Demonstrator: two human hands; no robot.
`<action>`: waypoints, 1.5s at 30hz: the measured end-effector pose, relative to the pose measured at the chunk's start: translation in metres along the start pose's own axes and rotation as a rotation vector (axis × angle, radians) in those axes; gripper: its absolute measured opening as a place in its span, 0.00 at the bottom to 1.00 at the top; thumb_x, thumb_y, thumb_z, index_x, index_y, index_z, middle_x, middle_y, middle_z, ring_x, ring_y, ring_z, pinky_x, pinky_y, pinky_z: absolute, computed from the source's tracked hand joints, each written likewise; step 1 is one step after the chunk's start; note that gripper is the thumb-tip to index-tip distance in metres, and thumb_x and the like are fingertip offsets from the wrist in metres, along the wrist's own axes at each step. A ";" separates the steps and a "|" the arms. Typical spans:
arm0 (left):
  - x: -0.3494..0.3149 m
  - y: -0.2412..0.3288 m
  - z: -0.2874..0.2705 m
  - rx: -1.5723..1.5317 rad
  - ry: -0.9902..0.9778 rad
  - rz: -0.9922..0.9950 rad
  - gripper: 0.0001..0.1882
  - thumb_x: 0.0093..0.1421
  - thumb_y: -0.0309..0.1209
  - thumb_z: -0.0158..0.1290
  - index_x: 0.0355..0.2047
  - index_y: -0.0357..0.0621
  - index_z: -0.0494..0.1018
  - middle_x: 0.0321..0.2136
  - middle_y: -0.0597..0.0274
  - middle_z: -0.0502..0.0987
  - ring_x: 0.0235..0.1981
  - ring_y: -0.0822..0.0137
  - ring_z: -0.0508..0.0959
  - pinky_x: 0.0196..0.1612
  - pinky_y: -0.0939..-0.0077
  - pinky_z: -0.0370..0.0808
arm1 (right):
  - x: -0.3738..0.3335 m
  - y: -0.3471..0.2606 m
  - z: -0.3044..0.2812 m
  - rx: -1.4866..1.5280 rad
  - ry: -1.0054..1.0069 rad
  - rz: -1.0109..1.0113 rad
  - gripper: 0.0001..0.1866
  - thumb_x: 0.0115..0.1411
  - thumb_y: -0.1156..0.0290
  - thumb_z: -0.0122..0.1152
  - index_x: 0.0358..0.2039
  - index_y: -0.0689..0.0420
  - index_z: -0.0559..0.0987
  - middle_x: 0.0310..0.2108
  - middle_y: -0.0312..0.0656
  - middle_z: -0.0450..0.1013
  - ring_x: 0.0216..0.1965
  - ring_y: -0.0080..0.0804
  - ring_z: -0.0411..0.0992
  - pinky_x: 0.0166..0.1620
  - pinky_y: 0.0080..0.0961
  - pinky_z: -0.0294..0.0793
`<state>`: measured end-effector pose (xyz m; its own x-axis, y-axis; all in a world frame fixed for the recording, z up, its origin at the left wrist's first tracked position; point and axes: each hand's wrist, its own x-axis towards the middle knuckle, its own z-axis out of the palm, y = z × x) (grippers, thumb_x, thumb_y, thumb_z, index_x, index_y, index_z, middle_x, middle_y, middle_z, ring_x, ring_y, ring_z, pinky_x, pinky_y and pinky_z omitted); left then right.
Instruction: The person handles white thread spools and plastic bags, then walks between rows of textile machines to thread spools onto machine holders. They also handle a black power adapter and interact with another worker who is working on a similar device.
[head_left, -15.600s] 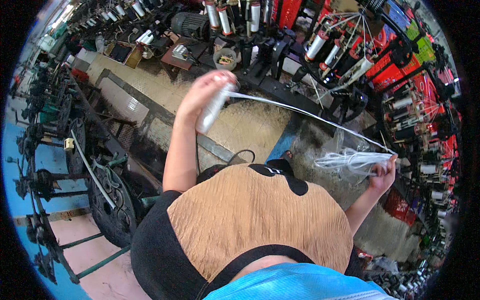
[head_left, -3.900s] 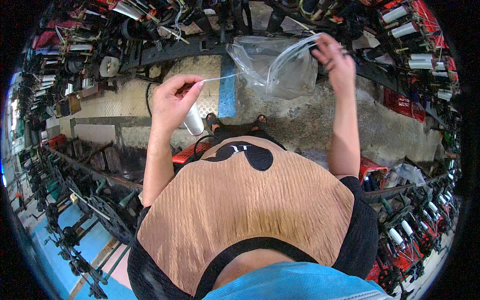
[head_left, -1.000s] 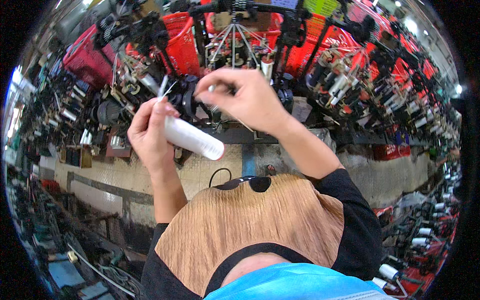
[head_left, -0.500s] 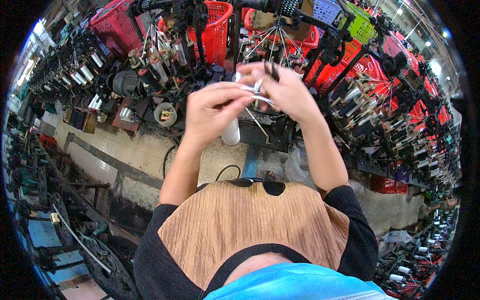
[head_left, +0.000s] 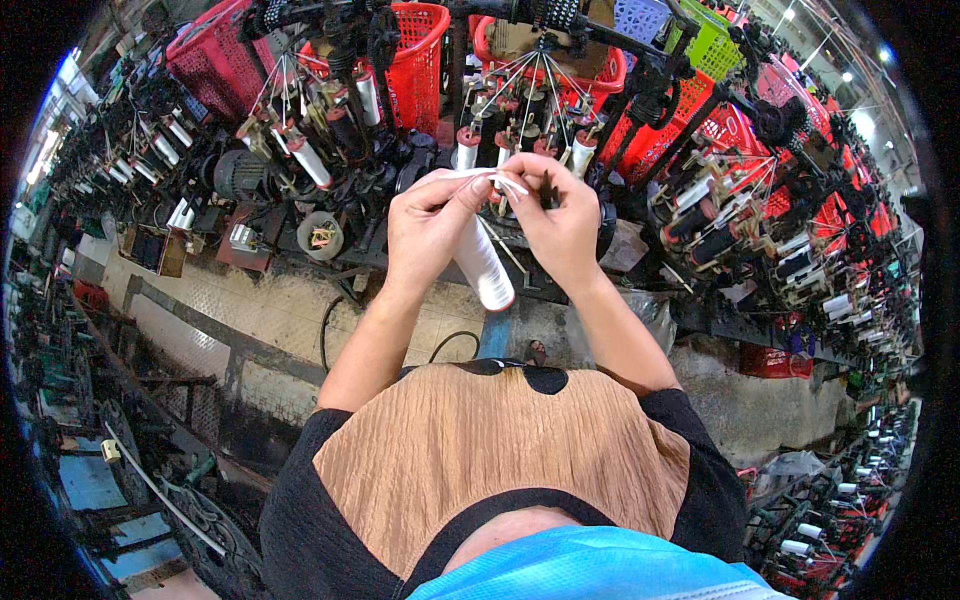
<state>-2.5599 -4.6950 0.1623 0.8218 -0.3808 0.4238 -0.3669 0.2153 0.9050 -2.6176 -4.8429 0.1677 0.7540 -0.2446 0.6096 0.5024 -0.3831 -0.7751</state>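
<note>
My left hand (head_left: pixel 430 222) is closed, thumb and forefinger pinching a white cord (head_left: pixel 512 183). A bobbin of white yarn (head_left: pixel 484 272) with a reddish rim slants down from behind this hand; its upper end is hidden, and the lower fingers appear to hold it. Close on the right, my right hand (head_left: pixel 556 222) pinches the same cord between thumb and forefinger, so the hands almost meet. Something small and dark (head_left: pixel 548 190) shows inside the curled right fingers; I cannot tell its kind. Both hands are above the near edge of a braiding machine (head_left: pixel 540 75).
White bobbins (head_left: pixel 308 163) stand on the machines ahead and to the right. Red baskets (head_left: pixel 418 70) line the back. A motor (head_left: pixel 243 174) and a small tub (head_left: pixel 320 235) are at the left. A black cable (head_left: pixel 455 340) curls over the tiled floor.
The right hand has turned from a blurred sweep over the machine to a pinch on the cord beside the left hand. The bobbin now shows more fully below the left hand.
</note>
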 end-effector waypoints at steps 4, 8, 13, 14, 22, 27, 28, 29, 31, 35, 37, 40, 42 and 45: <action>0.004 -0.009 0.008 -0.212 0.073 -0.193 0.09 0.59 0.30 0.59 0.37 0.38 0.81 0.26 0.68 0.78 0.29 0.79 0.74 0.32 0.85 0.69 | -0.014 0.016 -0.005 -0.189 0.018 -0.067 0.08 0.59 0.77 0.62 0.39 0.62 0.78 0.28 0.30 0.75 0.27 0.13 0.68 0.30 0.14 0.68; 0.010 -0.025 0.015 -0.381 0.138 -0.271 0.10 0.58 0.31 0.61 0.34 0.36 0.79 0.26 0.66 0.78 0.26 0.80 0.73 0.31 0.85 0.69 | -0.023 0.023 -0.016 0.090 0.126 0.199 0.05 0.59 0.74 0.63 0.35 0.61 0.80 0.28 0.29 0.74 0.26 0.12 0.67 0.29 0.13 0.66; 0.017 -0.047 0.022 -0.031 0.016 -0.198 0.08 0.57 0.30 0.61 0.32 0.37 0.80 0.25 0.67 0.79 0.26 0.78 0.75 0.31 0.83 0.71 | -0.014 0.018 -0.035 -0.305 -0.421 0.037 0.06 0.53 0.74 0.65 0.32 0.61 0.81 0.27 0.42 0.75 0.30 0.33 0.75 0.35 0.25 0.72; 0.016 -0.051 0.023 0.139 -0.094 -0.091 0.07 0.55 0.30 0.61 0.31 0.39 0.80 0.24 0.66 0.79 0.25 0.77 0.74 0.31 0.80 0.71 | -0.006 0.020 -0.040 -0.331 -0.360 -0.124 0.07 0.55 0.72 0.64 0.32 0.61 0.80 0.28 0.43 0.75 0.31 0.34 0.75 0.36 0.27 0.72; 0.008 -0.063 0.030 0.308 0.081 0.082 0.07 0.57 0.28 0.60 0.32 0.35 0.78 0.29 0.64 0.77 0.30 0.76 0.74 0.34 0.81 0.69 | -0.023 0.054 -0.034 -0.231 -0.102 0.291 0.17 0.68 0.60 0.49 0.33 0.61 0.77 0.22 0.35 0.72 0.22 0.17 0.66 0.27 0.18 0.65; 0.011 -0.065 0.035 0.184 0.024 0.005 0.07 0.59 0.27 0.58 0.34 0.34 0.79 0.29 0.67 0.76 0.29 0.78 0.72 0.33 0.83 0.68 | -0.031 0.073 -0.029 0.777 -0.033 0.768 0.13 0.67 0.63 0.52 0.47 0.57 0.74 0.24 0.34 0.72 0.18 0.15 0.62 0.18 0.13 0.56; 0.011 -0.065 0.035 0.160 0.017 -0.039 0.07 0.59 0.27 0.58 0.35 0.34 0.79 0.29 0.67 0.75 0.29 0.78 0.72 0.33 0.84 0.67 | -0.026 0.075 -0.032 0.908 -0.063 0.698 0.13 0.66 0.63 0.54 0.46 0.56 0.75 0.23 0.32 0.71 0.18 0.14 0.62 0.18 0.13 0.56; 0.012 -0.065 0.036 0.142 -0.006 -0.002 0.07 0.59 0.27 0.57 0.35 0.34 0.79 0.28 0.68 0.75 0.28 0.79 0.71 0.32 0.84 0.67 | -0.023 0.076 -0.034 0.861 -0.068 0.775 0.12 0.65 0.64 0.56 0.45 0.56 0.75 0.23 0.31 0.70 0.18 0.14 0.61 0.18 0.13 0.56; 0.014 -0.065 0.036 0.141 -0.014 -0.031 0.08 0.59 0.27 0.57 0.35 0.34 0.79 0.28 0.68 0.75 0.28 0.79 0.71 0.32 0.83 0.67 | -0.017 0.078 -0.037 0.919 -0.138 0.732 0.10 0.63 0.66 0.60 0.42 0.56 0.76 0.22 0.29 0.68 0.17 0.14 0.61 0.18 0.13 0.56; 0.020 -0.061 0.035 0.108 -0.116 -0.142 0.08 0.59 0.28 0.58 0.33 0.34 0.79 0.27 0.67 0.75 0.28 0.78 0.72 0.32 0.83 0.67 | -0.022 0.079 -0.033 0.744 -0.019 0.724 0.10 0.58 0.68 0.65 0.37 0.56 0.75 0.21 0.27 0.65 0.17 0.13 0.59 0.18 0.13 0.55; 0.020 -0.058 0.035 0.227 -0.163 -0.123 0.08 0.58 0.29 0.59 0.32 0.36 0.80 0.27 0.64 0.77 0.30 0.75 0.75 0.34 0.80 0.70 | -0.024 0.080 -0.034 0.684 0.010 0.605 0.10 0.58 0.68 0.67 0.35 0.56 0.75 0.21 0.26 0.65 0.18 0.12 0.58 0.19 0.13 0.55; 0.017 -0.058 0.032 0.396 -0.213 -0.012 0.06 0.56 0.28 0.59 0.31 0.37 0.81 0.26 0.62 0.79 0.29 0.74 0.77 0.34 0.79 0.72 | -0.015 0.083 -0.047 0.359 -0.067 0.527 0.12 0.55 0.68 0.68 0.36 0.57 0.76 0.23 0.27 0.67 0.23 0.11 0.60 0.26 0.12 0.60; 0.019 -0.062 0.029 0.479 -0.292 -0.002 0.06 0.55 0.28 0.60 0.31 0.38 0.81 0.26 0.62 0.79 0.28 0.74 0.77 0.33 0.79 0.73 | -0.005 0.083 -0.060 0.051 -0.019 0.365 0.09 0.59 0.68 0.63 0.36 0.59 0.75 0.28 0.30 0.71 0.30 0.15 0.65 0.34 0.15 0.65; 0.044 -0.074 0.021 0.555 -0.305 -0.114 0.09 0.58 0.32 0.59 0.33 0.39 0.81 0.27 0.62 0.80 0.28 0.75 0.76 0.34 0.80 0.74 | -0.004 0.076 -0.069 0.276 0.303 0.356 0.10 0.63 0.70 0.58 0.42 0.59 0.73 0.30 0.32 0.72 0.33 0.17 0.66 0.39 0.18 0.67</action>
<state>-2.5061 -4.7466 0.1146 0.7381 -0.6301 0.2412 -0.5226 -0.3079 0.7950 -2.6115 -4.9325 0.1180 0.7625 -0.5782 0.2903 0.3615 0.0086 -0.9323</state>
